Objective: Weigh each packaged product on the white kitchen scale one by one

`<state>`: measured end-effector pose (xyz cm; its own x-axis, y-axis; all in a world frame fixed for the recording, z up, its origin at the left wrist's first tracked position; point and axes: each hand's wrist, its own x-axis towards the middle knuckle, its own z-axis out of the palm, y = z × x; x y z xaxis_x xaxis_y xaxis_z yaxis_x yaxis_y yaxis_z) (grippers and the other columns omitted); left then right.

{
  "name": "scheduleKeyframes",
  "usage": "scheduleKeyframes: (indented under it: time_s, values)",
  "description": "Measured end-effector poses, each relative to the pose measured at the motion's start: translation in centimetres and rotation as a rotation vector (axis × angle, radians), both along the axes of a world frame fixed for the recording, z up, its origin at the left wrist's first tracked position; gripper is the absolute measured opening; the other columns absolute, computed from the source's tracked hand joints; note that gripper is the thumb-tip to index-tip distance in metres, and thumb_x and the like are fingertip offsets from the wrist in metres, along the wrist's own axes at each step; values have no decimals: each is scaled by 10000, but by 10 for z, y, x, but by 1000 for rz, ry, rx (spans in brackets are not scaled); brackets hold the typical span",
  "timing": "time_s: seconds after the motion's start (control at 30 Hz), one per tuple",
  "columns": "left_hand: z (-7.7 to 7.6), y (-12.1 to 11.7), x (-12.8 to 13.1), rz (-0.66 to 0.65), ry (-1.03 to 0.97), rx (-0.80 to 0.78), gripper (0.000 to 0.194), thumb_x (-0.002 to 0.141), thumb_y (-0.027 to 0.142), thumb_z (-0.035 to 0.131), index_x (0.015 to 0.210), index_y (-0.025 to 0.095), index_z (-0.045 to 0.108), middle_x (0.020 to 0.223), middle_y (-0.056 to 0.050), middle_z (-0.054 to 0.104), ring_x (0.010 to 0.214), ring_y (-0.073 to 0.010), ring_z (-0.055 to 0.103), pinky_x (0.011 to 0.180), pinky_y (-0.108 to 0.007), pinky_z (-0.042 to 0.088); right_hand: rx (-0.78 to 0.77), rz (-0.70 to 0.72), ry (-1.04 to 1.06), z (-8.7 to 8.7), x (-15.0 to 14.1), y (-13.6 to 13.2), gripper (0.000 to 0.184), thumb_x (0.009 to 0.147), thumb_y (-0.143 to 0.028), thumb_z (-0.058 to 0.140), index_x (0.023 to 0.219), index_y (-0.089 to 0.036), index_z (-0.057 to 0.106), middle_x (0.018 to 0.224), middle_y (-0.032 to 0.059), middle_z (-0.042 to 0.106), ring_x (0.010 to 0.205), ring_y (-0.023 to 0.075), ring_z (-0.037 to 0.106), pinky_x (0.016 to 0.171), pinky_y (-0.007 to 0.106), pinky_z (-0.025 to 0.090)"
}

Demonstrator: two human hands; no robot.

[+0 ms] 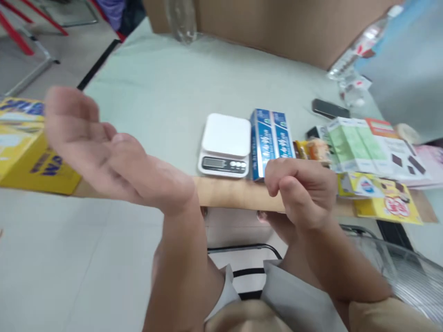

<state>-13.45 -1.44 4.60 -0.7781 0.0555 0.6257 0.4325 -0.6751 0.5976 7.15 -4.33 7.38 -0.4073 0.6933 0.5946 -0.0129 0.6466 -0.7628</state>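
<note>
My left hand (114, 154) is raised over the table's front edge at the left, palm turned up and fingers loosely bent, with nothing in it. Beyond its fingers stands a yellow box (44, 161) with dark blue lettering. My right hand (302, 189) is closed, fingers curled in and thumb against them; no object shows in it. It hovers in front of two blue toothpaste boxes (272, 138) lying side by side. Left of those boxes, between my hands, sits a white digital kitchen scale (226, 133) with a bare platform and a small grey display.
Right of the toothpaste are small snack packets (311, 150), green-and-white boxes (356, 145) and a yellow box (394, 203). A black phone (330, 109) lies behind them. Plastic bottles (360, 46) stand by the cardboard (263, 27) at the back. A clear plastic bin (408, 272) is at lower right.
</note>
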Motion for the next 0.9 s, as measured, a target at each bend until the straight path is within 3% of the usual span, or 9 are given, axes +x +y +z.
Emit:
scheduleKeyframes:
  time_s: [0.03, 0.1, 0.23, 0.4, 0.47, 0.57, 0.7, 0.8, 0.9]
  values:
    - [1, 4, 26, -37, 19, 41, 412, 831, 404, 499, 1175, 280, 688, 1249, -26, 636, 1312, -284, 565, 1172, -538, 375, 14, -73, -8, 1, 21, 0, 306, 1007, -297, 593, 710, -224, 610, 593, -37, 576, 513, 100, 522, 497, 265, 381]
    - [1, 7, 78, -274, 48, -65, 424, 829, 390, 529, 1186, 314, 744, 1215, -12, 677, 1180, -285, 619, 1043, -524, 435, 48, -222, -65, 6, 60, 4, 292, 983, -258, 606, 693, -222, 598, 590, -39, 573, 510, 95, 510, 507, 262, 382]
    - [-11, -9, 176, -759, 168, -345, 452, 898, 433, 606, 1334, 348, 685, 1307, -22, 644, 1172, -268, 613, 949, -443, 497, 43, -520, -169, 20, 137, 13, 279, 952, -275, 630, 678, -226, 612, 585, -39, 582, 511, 102, 499, 540, 271, 414]
    - [-10, -14, 258, -1015, 548, -493, 436, 962, 423, 576, 1367, 278, 649, 1301, -92, 659, 1190, -287, 622, 992, -457, 543, -84, -845, -68, 18, 224, 19, 302, 956, -309, 607, 667, -222, 589, 583, -38, 554, 560, 114, 517, 563, 273, 426]
    - [5, 7, 289, -1067, 689, -530, 378, 957, 383, 586, 1310, 274, 669, 1236, -88, 685, 1140, -274, 644, 987, -446, 557, -155, -972, 14, 11, 252, 20, 253, 950, -304, 594, 710, -223, 594, 617, -40, 577, 586, 115, 543, 582, 271, 441]
    - [26, 64, 352, -1115, 923, -613, 289, 919, 343, 600, 1176, 271, 711, 1148, -70, 730, 1041, -264, 676, 954, -429, 572, -282, -1173, 105, -2, 289, 26, 163, 933, -341, 584, 821, -228, 620, 736, -14, 664, 695, 148, 631, 671, 307, 502]
    - [27, 159, 449, -1057, 1238, -781, 292, 820, 368, 663, 1072, 242, 739, 1183, -108, 743, 1154, -335, 661, 1059, -487, 520, -487, -1431, 74, -22, 325, 39, 243, 868, -396, 571, 1011, -215, 647, 1064, 100, 764, 1044, 277, 704, 980, 499, 536]
    - [16, 211, 497, -910, 1458, -966, 361, 797, 439, 678, 1079, 225, 752, 1198, -152, 744, 1195, -403, 650, 1054, -544, 500, -632, -1441, -11, -31, 337, 46, 427, 839, -392, 558, 1201, -180, 638, 1299, 171, 723, 1277, 348, 639, 1122, 579, 470]
    - [15, 232, 514, -812, 1666, -1136, 427, 877, 531, 554, 1000, 187, 774, 1135, -200, 747, 1106, -419, 685, 947, -537, 531, -701, -1351, -81, -35, 339, 48, 528, 850, -377, 530, 1326, -161, 606, 1376, 187, 688, 1333, 362, 615, 1144, 595, 467]
